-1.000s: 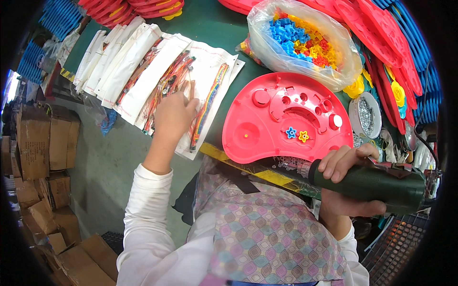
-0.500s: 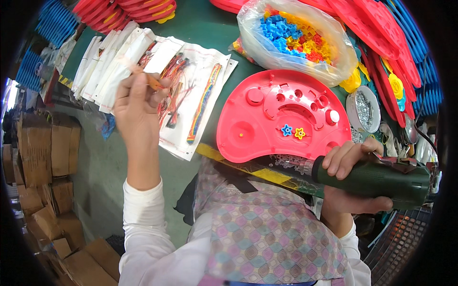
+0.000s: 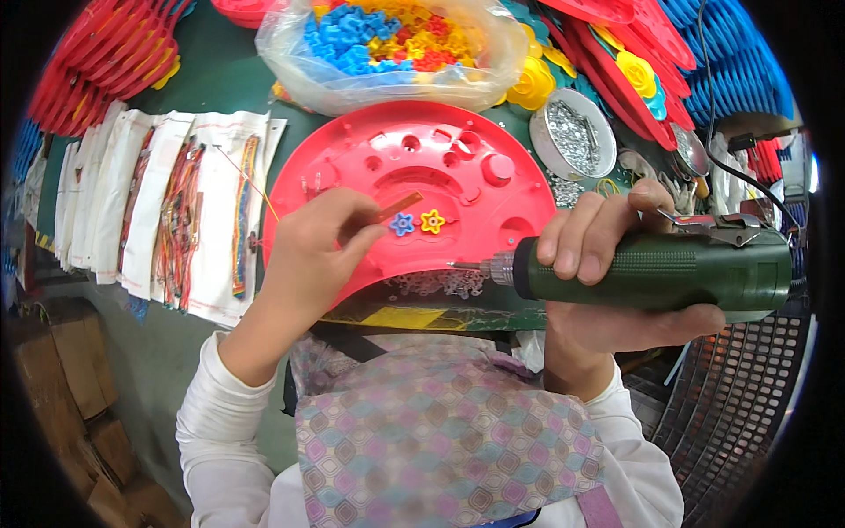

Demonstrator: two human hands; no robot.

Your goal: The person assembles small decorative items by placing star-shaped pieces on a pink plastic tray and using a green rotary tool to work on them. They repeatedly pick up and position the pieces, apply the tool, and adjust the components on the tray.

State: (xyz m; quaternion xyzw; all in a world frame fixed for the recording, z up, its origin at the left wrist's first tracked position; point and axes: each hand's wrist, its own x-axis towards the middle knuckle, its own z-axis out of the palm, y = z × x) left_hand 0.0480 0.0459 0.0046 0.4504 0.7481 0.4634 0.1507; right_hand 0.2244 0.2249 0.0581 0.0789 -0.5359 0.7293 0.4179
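Note:
My left hand (image 3: pixel 317 238) pinches a small flat orange-brown strip (image 3: pixel 400 207) above the pink-red plastic shell (image 3: pixel 343 167). Thin wires (image 3: pixel 257 191) trail from behind that hand toward the white sheets. On the shell, just beyond the strip, a blue star-shaped piece (image 3: pixel 402 225) sits beside a yellow star-shaped piece (image 3: pixel 432 221). Wrapped in my right hand (image 3: pixel 585 238) is a dark green electric screwdriver (image 3: pixel 687 268), lying sideways. Its bit (image 3: pixel 466 265) points left over the shell's near edge, apart from the star pieces.
White sheets with bundled coloured wires (image 3: pixel 180 224) lie at left. A clear bag of star pieces (image 3: pixel 387 84) stands behind the shell, with a white tub of screws (image 3: pixel 572 136) to its right. Loose clear bits (image 3: pixel 440 283) line the near edge. Red shells (image 3: pixel 119 62) are stacked far left.
My left hand has moved right, from the wire bundles to over the shell, carrying the strip. The view has shifted right. My right hand keeps hold of the screwdriver, its bit now visible.

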